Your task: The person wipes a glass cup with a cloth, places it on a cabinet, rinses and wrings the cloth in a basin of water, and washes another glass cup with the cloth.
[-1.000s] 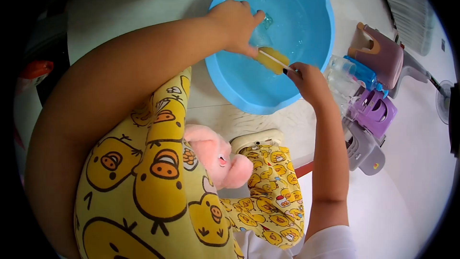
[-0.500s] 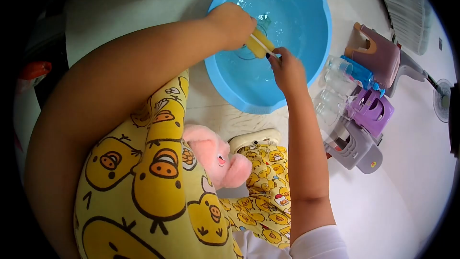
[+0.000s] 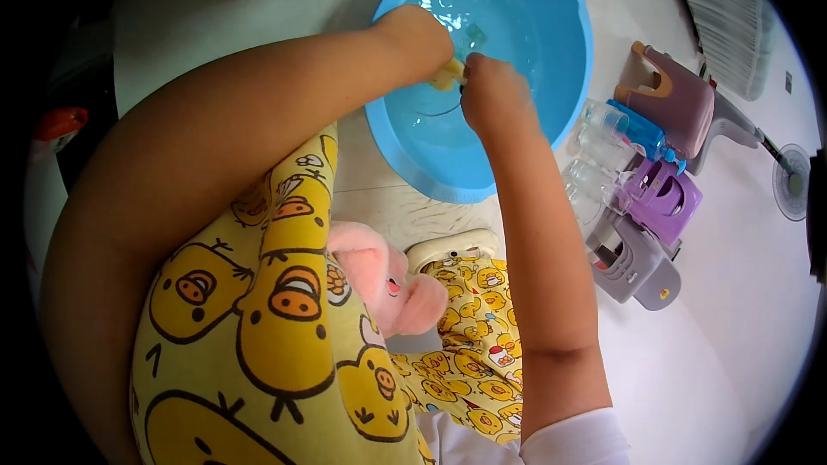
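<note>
My left hand (image 3: 418, 39) is over the near left part of a blue basin (image 3: 582, 43) of water, its fingers closed on a yellow sponge (image 3: 448, 76). Right beside it, my right hand (image 3: 498, 93) grips a thin stick-like piece with a dark part; most of it is hidden behind my fingers. The two hands nearly meet at the sponge. Below them in the water shows a curved, clear rim, perhaps of a glass dish. A small greenish square (image 3: 475, 34) lies in the basin, too unclear to name.
Several clear glasses (image 3: 594, 151) stand right of the basin, with a blue bottle (image 3: 637, 127) behind. Mauve (image 3: 685, 112), purple (image 3: 668, 202) and grey (image 3: 633, 263) plastic pieces line the wall. A pink plush (image 3: 379, 280) and a cream shoe (image 3: 452, 247) are nearer me.
My right hand has moved up and left, closer to my left hand. The white stick, earlier visible along the sponge, is now mostly covered.
</note>
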Motion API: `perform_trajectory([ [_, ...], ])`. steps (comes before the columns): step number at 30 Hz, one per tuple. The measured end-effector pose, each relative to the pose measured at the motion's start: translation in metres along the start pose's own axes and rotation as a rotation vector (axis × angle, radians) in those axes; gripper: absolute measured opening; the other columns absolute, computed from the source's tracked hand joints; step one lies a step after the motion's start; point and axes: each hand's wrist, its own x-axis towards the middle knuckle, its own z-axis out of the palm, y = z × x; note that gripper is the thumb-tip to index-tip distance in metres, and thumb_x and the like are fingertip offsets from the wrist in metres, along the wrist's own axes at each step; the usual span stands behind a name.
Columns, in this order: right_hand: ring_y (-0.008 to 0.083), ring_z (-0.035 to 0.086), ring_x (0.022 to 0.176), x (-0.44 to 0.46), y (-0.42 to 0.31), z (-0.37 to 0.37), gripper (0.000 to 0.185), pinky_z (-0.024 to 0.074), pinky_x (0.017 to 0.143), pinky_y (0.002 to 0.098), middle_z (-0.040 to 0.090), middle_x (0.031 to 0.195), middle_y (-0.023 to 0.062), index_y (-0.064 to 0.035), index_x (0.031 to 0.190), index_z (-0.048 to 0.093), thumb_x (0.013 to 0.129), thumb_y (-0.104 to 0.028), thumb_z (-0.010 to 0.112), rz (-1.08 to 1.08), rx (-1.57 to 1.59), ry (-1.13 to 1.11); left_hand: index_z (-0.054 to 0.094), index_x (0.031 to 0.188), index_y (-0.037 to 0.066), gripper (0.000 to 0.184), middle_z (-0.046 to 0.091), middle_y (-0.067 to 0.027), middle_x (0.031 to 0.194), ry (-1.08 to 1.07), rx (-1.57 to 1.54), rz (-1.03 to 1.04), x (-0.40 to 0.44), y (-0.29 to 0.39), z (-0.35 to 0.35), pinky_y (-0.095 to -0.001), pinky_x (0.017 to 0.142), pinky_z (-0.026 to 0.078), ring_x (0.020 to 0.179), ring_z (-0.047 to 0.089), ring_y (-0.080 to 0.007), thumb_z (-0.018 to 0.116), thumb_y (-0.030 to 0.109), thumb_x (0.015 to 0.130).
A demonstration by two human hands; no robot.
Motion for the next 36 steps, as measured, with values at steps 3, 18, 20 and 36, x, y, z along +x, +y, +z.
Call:
perform_trajectory([
  [3, 0.0333, 0.062, 0.081, -0.007, -0.003, 0.003, 0.012, 0.0505, 0.07, 0.0405, 0.063, 0.082, 0.0181, -0.0006, 0.083, 0.061, 0.074, -0.003, 0.054, -0.021, -0.186, -0.093, 0.065, 0.077, 0.005, 0.012, 0.064, -0.0132, 0.077, 0.006, 0.066, -0.015, 0.001, 0.001, 0.001, -0.0382, 0.062, 0.05, 0.072, 0.063, -0.029, 0.056, 0.005, 0.069],
  [18, 0.0211, 0.061, 0.05, 0.006, 0.009, 0.036, 0.022, 0.0481, 0.05, 0.033, 0.062, 0.061, 0.0125, 0.0026, 0.079, 0.058, 0.085, -0.017, 0.051, 0.08, 0.256, -0.147, 0.065, 0.072, 0.003, 0.011, 0.063, -0.0143, 0.073, -0.049, 0.024, 0.0, 0.0, 0.003, -0.006, -0.039, 0.058, 0.049, 0.069, 0.062, -0.0304, 0.056, 0.003, 0.066],
  [20, 0.0174, 0.06, 0.048, 0.006, 0.014, 0.025, 0.023, 0.0475, 0.049, 0.0304, 0.062, 0.059, 0.0091, 0.0019, 0.078, 0.058, 0.086, -0.017, 0.05, 0.222, 0.248, -0.097, 0.066, 0.072, 0.004, 0.011, 0.063, -0.0139, 0.073, -0.056, 0.053, -0.024, 0.0, 0.003, -0.006, -0.0387, 0.058, 0.049, 0.068, 0.062, -0.03, 0.057, 0.003, 0.065],
  [36, 0.011, 0.053, 0.048, -0.007, 0.022, -0.003, 0.02, 0.036, 0.041, 0.0242, 0.06, 0.061, 0.006, -0.0015, 0.085, 0.057, 0.087, -0.02, 0.05, 0.246, 0.628, -0.385, 0.067, 0.082, 0.006, 0.015, 0.065, -0.0106, 0.079, -0.123, 0.096, -0.041, -0.003, 0.006, -0.017, -0.0352, 0.063, 0.051, 0.075, 0.064, -0.0261, 0.06, 0.009, 0.069],
])
